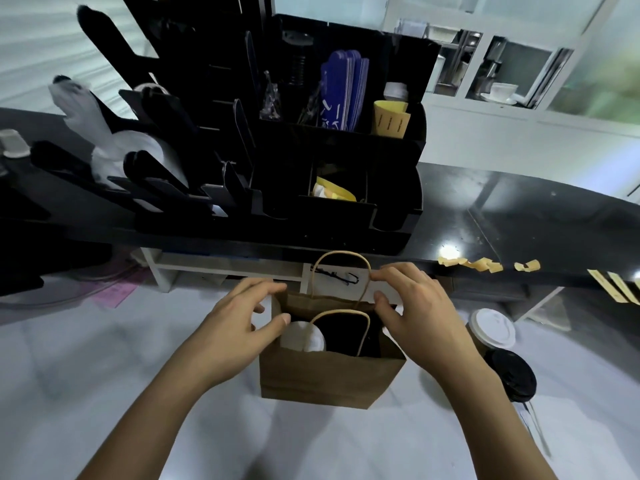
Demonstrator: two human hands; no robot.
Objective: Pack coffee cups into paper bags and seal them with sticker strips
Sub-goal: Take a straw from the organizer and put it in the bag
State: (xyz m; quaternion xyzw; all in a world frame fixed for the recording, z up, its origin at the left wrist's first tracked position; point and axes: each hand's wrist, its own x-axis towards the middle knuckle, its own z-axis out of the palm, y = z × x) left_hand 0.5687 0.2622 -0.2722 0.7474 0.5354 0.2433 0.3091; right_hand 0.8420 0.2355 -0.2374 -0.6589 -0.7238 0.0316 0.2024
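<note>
A brown paper bag [329,379] stands open on the white counter, both twine handles up. Inside it a white-lidded cup [304,337] sits at the left and a dark cup [346,337] beside it. My left hand [239,327] grips the bag's left rim, thumb at the near wall and fingers curled over the far wall. My right hand [412,313] grips the right rim the same way, fingertips by the far handle. Yellow sticker strips [485,264] lie along the black shelf edge at right.
A white-lidded cup [491,329] and a black-lidded cup [510,375] stand right of the bag. A black organiser [329,209] with lids, sleeves and yellow packets fills the raised black shelf behind. More yellow strips [613,285] hang at the far right.
</note>
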